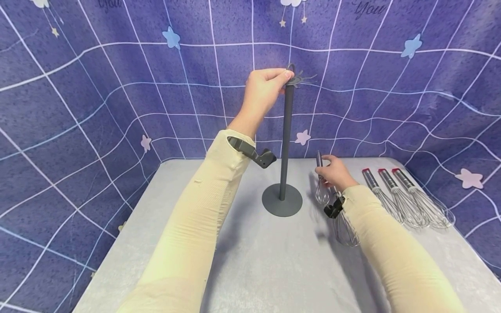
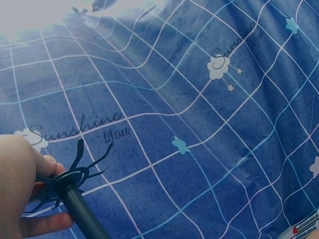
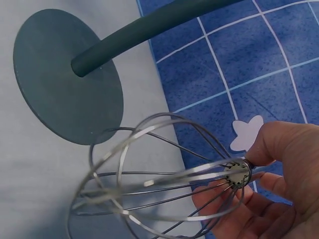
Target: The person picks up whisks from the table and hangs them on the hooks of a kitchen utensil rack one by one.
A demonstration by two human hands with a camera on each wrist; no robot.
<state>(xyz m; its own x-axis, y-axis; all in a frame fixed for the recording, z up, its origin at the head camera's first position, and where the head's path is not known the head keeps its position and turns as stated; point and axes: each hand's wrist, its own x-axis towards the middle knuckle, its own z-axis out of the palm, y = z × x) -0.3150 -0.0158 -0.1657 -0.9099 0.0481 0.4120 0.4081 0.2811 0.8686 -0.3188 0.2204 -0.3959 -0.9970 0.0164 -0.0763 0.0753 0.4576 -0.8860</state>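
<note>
A dark grey stand (image 1: 287,139) with a round base and a ring of curved hooks (image 1: 300,80) at its top stands upright on the table. My left hand (image 1: 266,89) pinches the hook ring between thumb and fingers, as the left wrist view also shows. To the right of the pole, my right hand (image 1: 337,173) holds a wire whisk (image 1: 322,195) by its handle, with the wire loops hanging downward. In the right wrist view the loops of this whisk (image 3: 149,174) overlap the stand's base (image 3: 50,74). Another whisk (image 1: 346,230) lies below my right wrist, its handle mostly hidden.
Three whisks (image 1: 391,182) with red-tipped handles lie side by side on the right of the pale table (image 1: 250,269). A blue curtain (image 1: 188,87) with white grid lines and stars hangs behind and along both sides.
</note>
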